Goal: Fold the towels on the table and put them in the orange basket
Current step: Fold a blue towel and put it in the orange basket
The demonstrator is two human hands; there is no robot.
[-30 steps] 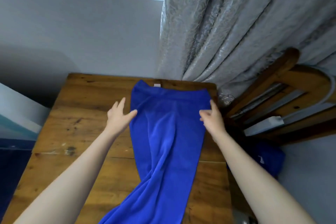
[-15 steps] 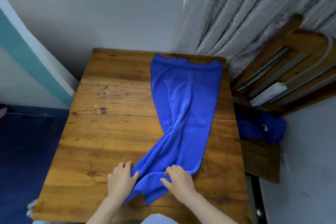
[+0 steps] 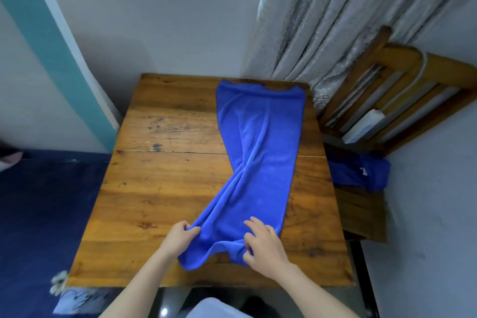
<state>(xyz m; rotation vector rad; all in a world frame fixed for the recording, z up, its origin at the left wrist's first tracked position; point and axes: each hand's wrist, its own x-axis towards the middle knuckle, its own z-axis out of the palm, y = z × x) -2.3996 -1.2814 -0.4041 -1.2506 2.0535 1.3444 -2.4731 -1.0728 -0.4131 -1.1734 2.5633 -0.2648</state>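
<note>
Head view. A blue towel (image 3: pixel 258 157) lies lengthwise on the right half of the wooden table (image 3: pixel 154 188). Its far end is flat at the table's back edge, its middle is twisted into long creases, and its near end sits between the two hands.

The left hand (image 3: pixel 180 237) is curled, with the fingers and thumb pinching the towel's near left edge. The right hand (image 3: pixel 263 248) rests on the cloth with its fingers half bent. Two fingers lie on top, while the thumb and the lower fingers gather the near hem into a small bunch.

Compared with half a second earlier, the left hand, which then lay flatter beside the edge, now grips the cloth. The hands stand further apart, and the near end is drawn wider between them. The far end keeps its place.

Right of the table stands a wooden chair (image 3: pixel 413 90) with a second blue cloth (image 3: pixel 361 170) heaped on its seat. A grey curtain (image 3: pixel 335 8) hangs behind.
</note>
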